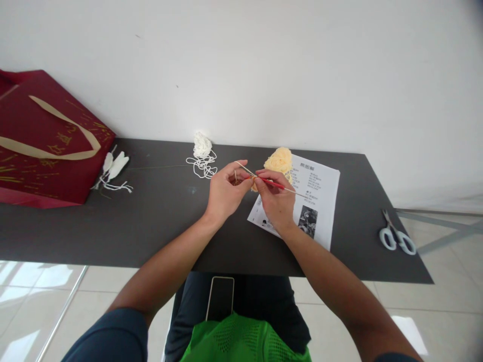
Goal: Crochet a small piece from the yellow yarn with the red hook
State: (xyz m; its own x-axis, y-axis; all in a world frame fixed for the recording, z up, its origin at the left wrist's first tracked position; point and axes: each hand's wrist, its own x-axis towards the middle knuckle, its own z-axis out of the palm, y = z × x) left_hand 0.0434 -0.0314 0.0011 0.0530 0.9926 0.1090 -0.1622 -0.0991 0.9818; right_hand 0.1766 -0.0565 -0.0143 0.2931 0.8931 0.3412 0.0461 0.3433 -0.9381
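Over the table, my two hands meet fingertip to fingertip. My right hand (278,203) is closed around a crochet hook (273,184) with a red grip and thin metal ends. The hook slants up and left towards my other hand's fingers. My left hand (224,193) pinches a small piece of yellow-orange crochet work (254,187), mostly covered by the fingers. Just behind my right hand sits a ball of pale yellow yarn (278,160). Beneath that hand lies a printed pattern sheet (326,201), partly hidden by it.
White yarn (203,145) lies loosely tangled near the wall. At the left, white tasselled pieces (117,166) rest beside a dark red gift bag (49,120). Scissors (396,236) lie near the right edge of the dark table (158,211). A phone (221,297) is on my lap.
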